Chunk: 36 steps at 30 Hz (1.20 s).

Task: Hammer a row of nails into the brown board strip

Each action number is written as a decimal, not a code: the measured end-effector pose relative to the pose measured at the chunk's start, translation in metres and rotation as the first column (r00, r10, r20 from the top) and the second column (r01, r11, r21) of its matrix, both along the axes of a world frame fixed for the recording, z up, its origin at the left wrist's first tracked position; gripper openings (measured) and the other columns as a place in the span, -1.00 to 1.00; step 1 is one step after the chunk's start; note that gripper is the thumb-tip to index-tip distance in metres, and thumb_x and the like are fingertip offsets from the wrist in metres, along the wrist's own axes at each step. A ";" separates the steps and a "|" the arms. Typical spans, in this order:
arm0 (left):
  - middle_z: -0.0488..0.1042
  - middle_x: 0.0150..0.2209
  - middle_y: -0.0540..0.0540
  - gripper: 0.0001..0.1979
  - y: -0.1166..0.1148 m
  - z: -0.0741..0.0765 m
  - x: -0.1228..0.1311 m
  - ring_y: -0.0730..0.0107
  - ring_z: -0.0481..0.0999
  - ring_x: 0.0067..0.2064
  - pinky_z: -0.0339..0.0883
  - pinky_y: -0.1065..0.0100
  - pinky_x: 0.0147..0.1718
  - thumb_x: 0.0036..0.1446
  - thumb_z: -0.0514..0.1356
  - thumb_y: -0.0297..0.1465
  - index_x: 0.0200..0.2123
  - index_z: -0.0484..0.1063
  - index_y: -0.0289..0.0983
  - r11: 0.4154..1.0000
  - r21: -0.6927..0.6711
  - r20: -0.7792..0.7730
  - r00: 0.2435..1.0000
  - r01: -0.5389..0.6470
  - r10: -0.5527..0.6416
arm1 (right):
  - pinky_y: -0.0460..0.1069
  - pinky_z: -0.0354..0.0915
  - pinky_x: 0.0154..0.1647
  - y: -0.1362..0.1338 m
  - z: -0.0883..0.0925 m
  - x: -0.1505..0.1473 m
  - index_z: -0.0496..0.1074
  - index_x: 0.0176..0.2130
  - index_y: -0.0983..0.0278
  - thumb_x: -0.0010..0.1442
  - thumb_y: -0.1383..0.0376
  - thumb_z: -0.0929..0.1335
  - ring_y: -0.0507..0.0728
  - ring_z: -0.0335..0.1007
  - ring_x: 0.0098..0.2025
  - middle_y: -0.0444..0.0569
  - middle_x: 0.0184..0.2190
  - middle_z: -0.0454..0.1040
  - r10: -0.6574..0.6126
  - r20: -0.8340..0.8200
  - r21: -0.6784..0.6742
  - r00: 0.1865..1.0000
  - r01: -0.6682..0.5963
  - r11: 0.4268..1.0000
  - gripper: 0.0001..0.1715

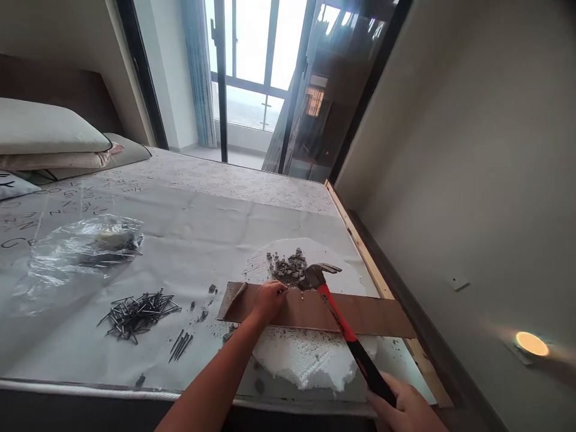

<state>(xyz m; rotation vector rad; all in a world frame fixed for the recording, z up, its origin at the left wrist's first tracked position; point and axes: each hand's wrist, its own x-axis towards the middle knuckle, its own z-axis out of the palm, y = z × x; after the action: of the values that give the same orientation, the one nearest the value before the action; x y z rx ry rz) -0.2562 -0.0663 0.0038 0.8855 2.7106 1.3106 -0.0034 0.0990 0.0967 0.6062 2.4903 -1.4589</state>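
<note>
My right hand [402, 405] grips the black end of a red-and-black claw hammer [344, 327], whose steel head [317, 275] rests by a small heap of grey rubble [288, 267]. My left hand [269, 299] is closed in a pinch at the top edge of a long brown cardboard strip [369, 315], right beside the hammer head; what the fingers pinch is too small to make out. The cardboard lies across a white foam slab [306, 360] on a mattress covered with letter-printed sheet [180, 216].
A pile of dark nails [137, 311] lies left of the cardboard, with a smaller bunch [181, 345] nearer. A crumpled clear plastic bag [76, 255] sits further left. Pillows [49, 135] are at the back left. A wall [472, 180] runs along the right.
</note>
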 end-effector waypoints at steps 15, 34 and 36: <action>0.47 -0.42 -0.09 -0.83 -0.006 -0.007 0.002 0.36 0.38 -0.34 0.19 0.36 -0.31 0.02 0.10 -0.40 -0.52 0.46 -0.27 0.997 0.061 -0.019 0.999 0.039 -0.038 | -0.06 0.11 -0.39 -0.020 0.021 -0.030 0.28 -0.44 0.29 0.06 0.16 0.17 0.11 0.22 -0.40 -0.07 -0.49 0.36 0.147 0.018 0.309 0.989 -0.146 0.940 -0.73; 0.48 -0.41 -0.10 -0.83 -0.006 -0.016 -0.001 0.33 0.38 -0.30 0.18 0.35 -0.27 0.00 0.09 -0.42 -0.51 0.47 -0.27 0.999 0.026 -0.027 0.999 0.032 -0.032 | -0.06 0.08 -0.43 -0.032 0.021 -0.027 0.29 -0.43 0.29 0.10 0.08 0.15 0.08 0.16 -0.46 -0.12 -0.56 0.29 0.153 -0.097 0.361 0.983 -0.108 0.926 -0.65; 0.48 -0.42 -0.10 -0.83 -0.007 -0.015 -0.001 0.33 0.38 -0.31 0.18 0.35 -0.27 0.00 0.09 -0.42 -0.52 0.47 -0.26 0.999 0.017 -0.023 0.999 0.029 -0.029 | -0.07 0.09 -0.42 -0.030 0.017 -0.027 0.31 -0.42 0.30 0.10 0.12 0.17 0.09 0.18 -0.44 -0.10 -0.53 0.33 0.153 -0.088 0.348 0.984 -0.113 0.930 -0.68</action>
<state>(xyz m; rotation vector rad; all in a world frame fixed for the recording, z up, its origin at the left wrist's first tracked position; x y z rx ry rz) -0.2576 -0.0728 -0.0115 0.9432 2.6961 1.3287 -0.0309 0.0688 0.1139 0.4039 2.8399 -1.0458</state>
